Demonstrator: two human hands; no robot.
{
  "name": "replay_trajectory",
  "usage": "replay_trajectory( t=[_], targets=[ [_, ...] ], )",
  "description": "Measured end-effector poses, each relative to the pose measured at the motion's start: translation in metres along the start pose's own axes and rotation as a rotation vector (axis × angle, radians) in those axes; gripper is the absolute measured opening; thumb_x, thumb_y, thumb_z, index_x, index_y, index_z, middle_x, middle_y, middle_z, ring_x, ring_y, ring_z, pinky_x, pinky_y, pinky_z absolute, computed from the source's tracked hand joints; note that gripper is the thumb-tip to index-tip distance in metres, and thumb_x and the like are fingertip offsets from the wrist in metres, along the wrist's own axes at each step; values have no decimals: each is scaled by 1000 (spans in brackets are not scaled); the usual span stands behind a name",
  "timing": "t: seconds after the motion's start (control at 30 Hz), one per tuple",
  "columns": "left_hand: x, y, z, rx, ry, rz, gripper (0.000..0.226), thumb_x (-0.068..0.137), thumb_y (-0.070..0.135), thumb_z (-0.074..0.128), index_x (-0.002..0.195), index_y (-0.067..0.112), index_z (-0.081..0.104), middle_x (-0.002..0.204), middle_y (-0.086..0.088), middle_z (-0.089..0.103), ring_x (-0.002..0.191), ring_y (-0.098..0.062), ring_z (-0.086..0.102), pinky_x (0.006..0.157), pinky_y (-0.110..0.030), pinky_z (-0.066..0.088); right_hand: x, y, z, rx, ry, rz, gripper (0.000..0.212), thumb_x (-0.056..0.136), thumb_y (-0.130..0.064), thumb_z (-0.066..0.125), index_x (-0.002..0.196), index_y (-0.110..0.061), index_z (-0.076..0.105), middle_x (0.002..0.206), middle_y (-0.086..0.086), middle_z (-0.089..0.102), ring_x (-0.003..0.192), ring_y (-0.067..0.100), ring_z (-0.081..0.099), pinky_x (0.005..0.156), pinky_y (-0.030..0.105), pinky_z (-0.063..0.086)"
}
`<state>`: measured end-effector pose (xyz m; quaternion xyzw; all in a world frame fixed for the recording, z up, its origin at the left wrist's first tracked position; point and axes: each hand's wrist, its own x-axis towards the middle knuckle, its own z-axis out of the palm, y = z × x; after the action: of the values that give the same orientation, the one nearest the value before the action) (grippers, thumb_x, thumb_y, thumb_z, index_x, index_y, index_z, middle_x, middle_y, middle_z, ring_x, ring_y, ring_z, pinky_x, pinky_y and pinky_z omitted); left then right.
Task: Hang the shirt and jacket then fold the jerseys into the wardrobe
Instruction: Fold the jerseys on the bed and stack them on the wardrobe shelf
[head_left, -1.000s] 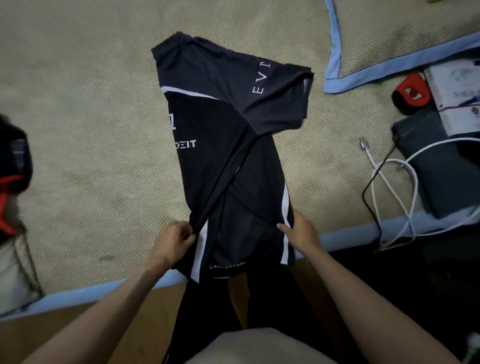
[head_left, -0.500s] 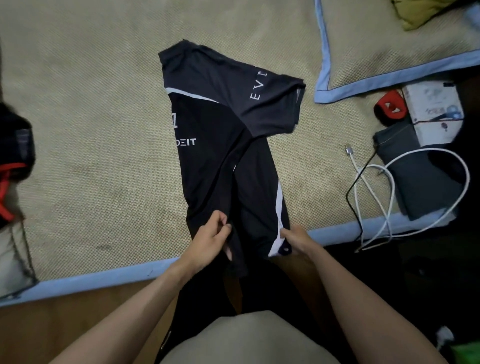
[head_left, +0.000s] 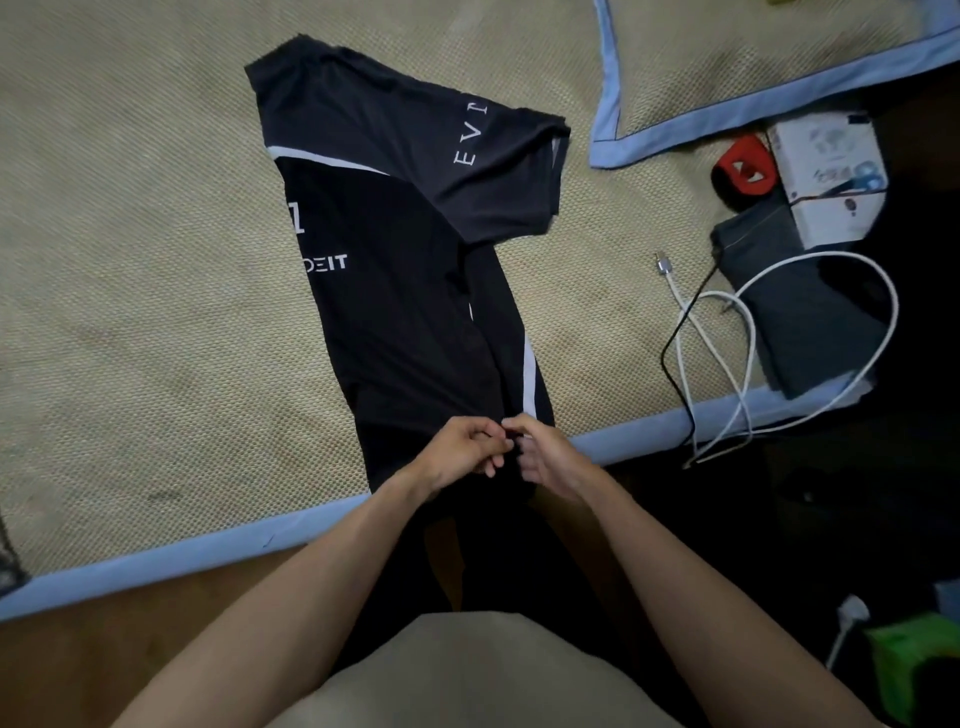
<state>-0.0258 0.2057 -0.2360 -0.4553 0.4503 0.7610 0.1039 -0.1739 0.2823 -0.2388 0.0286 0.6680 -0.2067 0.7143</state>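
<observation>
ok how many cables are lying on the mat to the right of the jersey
2. A white cable loops from its plug near the jersey across the grey cloth. A thin black cable runs alongside it to the mat's blue edge. Others may be hidden in the dark corner.

Mat (head_left: 130, 312) bare left of jersey (head_left: 405, 291); cables (head_left: 727, 353), boxes (head_left: 826, 176) crowd right.

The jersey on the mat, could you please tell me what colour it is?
Black with white stripes and white lettering, the jersey shows best in the head view.
</observation>
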Motion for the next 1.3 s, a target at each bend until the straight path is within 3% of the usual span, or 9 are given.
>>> replay_trajectory(
  t=[0.13,0.2,0.3,0.4,0.57,0.73,0.9,1.13,1.3],
  targets=[
    [3,12,-22,271,-242,-71,8,95,13,68,100,11,73,68,5,69,59,-8,63,64,-22,49,-3,8,2,-7,-129,-47,2,92,-27,67,92,-29,66,98,6,72,87,17,68,78,31,49],
    [5,25,-42,461,-354,-117,14,96,13,65,107,13,74,73,5,72,61,-5,67,61,-19,47,0,12,5,-71,-111,-112,19,91,-17,72,108,-26,69,110,7,76,101,19,70,87,31,52],
    [23,55,-68,507,-77,38,17,96,9,57,91,16,71,79,0,71,63,-16,71,57,-25,48,5,19,7,-264,-61,-256,26,93,-6,67,116,-18,69,116,4,75,105,14,70,92,25,55],
    [66,92,-92,982,374,399,24,89,13,58,111,20,63,117,-4,60,94,-29,67,73,-36,51,7,22,1,-480,111,-343,23,98,-13,54,117,-12,68,115,2,73,107,17,67,99,33,53],
    [122,149,-120,1769,216,408,38,98,17,51,134,29,53,138,-3,48,110,-32,64,74,-42,50,16,25,-12,-458,287,-328,26,106,-22,48,106,-5,68,93,0,68,88,14,62,67,13,46],
    [131,188,-135,1826,46,537,17,94,21,60,110,23,64,121,-1,65,105,-29,66,73,-34,46,19,36,-26,-323,193,-284,48,94,-45,65,111,0,64,107,-5,71,108,14,66,101,33,52],
    [133,204,-127,1575,33,584,15,96,23,60,111,18,61,117,-8,65,104,-32,63,77,-40,49,11,54,-52,-343,147,-318,38,79,-31,81,106,-10,63,109,5,75,103,19,72,95,49,57],
    [143,178,-115,1564,80,453,25,98,20,52,122,17,47,128,-10,60,106,-36,64,78,-43,46,22,57,-70,-568,281,-207,25,90,-25,75,76,-27,54,79,-1,68,78,14,66,76,35,56],
    [137,156,-107,1408,349,659,19,99,19,42,117,15,47,115,-10,50,86,-37,61,58,-47,47,30,39,-72,-747,349,-113,30,92,-28,74,74,-21,50,80,0,65,83,21,66,67,32,50]
  ],
)
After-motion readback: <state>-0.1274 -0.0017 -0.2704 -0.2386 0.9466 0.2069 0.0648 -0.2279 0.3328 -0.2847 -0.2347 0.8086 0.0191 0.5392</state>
